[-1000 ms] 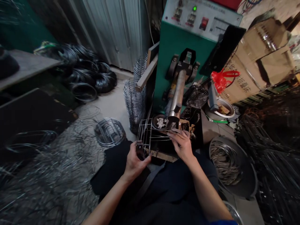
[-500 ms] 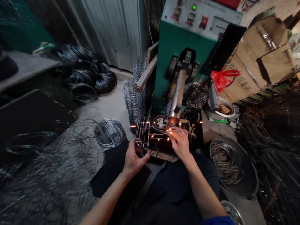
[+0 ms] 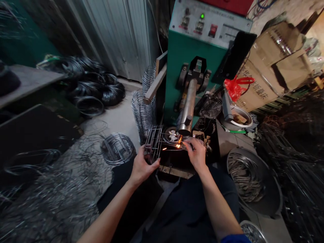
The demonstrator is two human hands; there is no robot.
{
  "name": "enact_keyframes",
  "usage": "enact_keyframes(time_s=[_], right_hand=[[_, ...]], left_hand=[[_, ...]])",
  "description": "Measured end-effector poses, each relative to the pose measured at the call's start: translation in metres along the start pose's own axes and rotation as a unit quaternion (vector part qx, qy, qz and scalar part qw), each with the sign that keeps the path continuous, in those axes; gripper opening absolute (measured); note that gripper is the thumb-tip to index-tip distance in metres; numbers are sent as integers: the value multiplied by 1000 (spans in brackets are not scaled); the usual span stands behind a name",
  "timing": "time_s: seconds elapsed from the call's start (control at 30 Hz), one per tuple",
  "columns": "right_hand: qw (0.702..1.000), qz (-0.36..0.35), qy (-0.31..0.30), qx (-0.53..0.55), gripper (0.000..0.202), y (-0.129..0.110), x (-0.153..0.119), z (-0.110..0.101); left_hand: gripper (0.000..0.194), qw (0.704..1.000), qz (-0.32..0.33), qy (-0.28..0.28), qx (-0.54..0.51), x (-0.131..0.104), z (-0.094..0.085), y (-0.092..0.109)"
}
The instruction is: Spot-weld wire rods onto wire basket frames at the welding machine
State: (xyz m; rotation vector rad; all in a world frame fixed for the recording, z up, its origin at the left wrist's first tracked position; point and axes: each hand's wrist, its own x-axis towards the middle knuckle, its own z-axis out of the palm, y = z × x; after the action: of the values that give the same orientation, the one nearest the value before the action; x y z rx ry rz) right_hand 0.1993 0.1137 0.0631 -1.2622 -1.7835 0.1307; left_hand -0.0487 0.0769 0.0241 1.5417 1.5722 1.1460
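My left hand (image 3: 140, 168) is closed round the near end of a small wire rack (image 3: 153, 139), which is tilted up on its side. Close to the tip of the spot welder's arm (image 3: 188, 108), my right hand (image 3: 196, 155) pinches the end of a thin wire (image 3: 170, 150) that runs left to the rack. Orange sparks (image 3: 178, 145) glow just below the electrode, left of my right fingertips. The green spot welder (image 3: 197, 45) stands straight ahead with a green lamp lit. My fingers partly hide the right end of the wire.
Round wire grids (image 3: 118, 147) lie stacked on the floor at left, with a tall stack of wire mesh (image 3: 143, 113) behind. A black basin (image 3: 274, 192) holding cut wires is at right. Cardboard boxes (image 3: 263, 77), wire coils (image 3: 86, 81) and wire scraps (image 3: 58, 189) lie around.
Fewer sparks fly than before, and they now sit close under the electrode. My right hand has shifted slightly right and down from the tip; my left hand still grips the rack. The view has shifted slightly.
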Motion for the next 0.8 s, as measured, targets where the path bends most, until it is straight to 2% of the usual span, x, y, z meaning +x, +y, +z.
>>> enact_keyframes(time_s=[0.13, 0.23, 0.33, 0.4, 0.43, 0.5, 0.53, 0.57, 0.63, 0.7, 0.73, 0.8], right_hand=[[1000, 14, -9, 14, 17, -3, -2, -5], [997, 53, -24, 53, 17, -2, -11, -28], [984, 165, 3, 64, 26, 18, -40, -71], [969, 245, 35, 10, 36, 45, -72, -109], [957, 282, 50, -35, 40, 61, -93, -129], [921, 355, 35, -154, 46, 93, -145, -170], [892, 395, 17, -218, 47, 107, -175, -189], [858, 436, -5, -272, 48, 118, -207, -207], [786, 506, -60, -351, 50, 131, -273, -234], [721, 573, -133, -368, 50, 131, -337, -247], [690, 606, -162, -362, 48, 128, -365, -248], [647, 654, -190, -343, 41, 120, -409, -243]], left_hand=[[70, 1000, -2, -1, -10, -5, 0, 1], [80, 1000, -19, 3, -22, -19, -3, 5], [80, 991, -92, -32, -96, -42, -13, 15], [73, 962, -184, -93, -181, -60, -21, 25], [71, 936, -234, -130, -226, -69, -24, 29], [71, 875, -315, -209, -302, -88, -26, 37], [72, 849, -339, -238, -327, -98, -25, 40], [72, 832, -354, -256, -342, -108, -23, 41], [71, 823, -367, -262, -345, -128, -16, 37], [69, 828, -375, -253, -331, -146, -10, 27], [67, 826, -376, -262, -329, -153, -8, 19], [61, 808, -376, -306, -334, -166, -5, 4]])
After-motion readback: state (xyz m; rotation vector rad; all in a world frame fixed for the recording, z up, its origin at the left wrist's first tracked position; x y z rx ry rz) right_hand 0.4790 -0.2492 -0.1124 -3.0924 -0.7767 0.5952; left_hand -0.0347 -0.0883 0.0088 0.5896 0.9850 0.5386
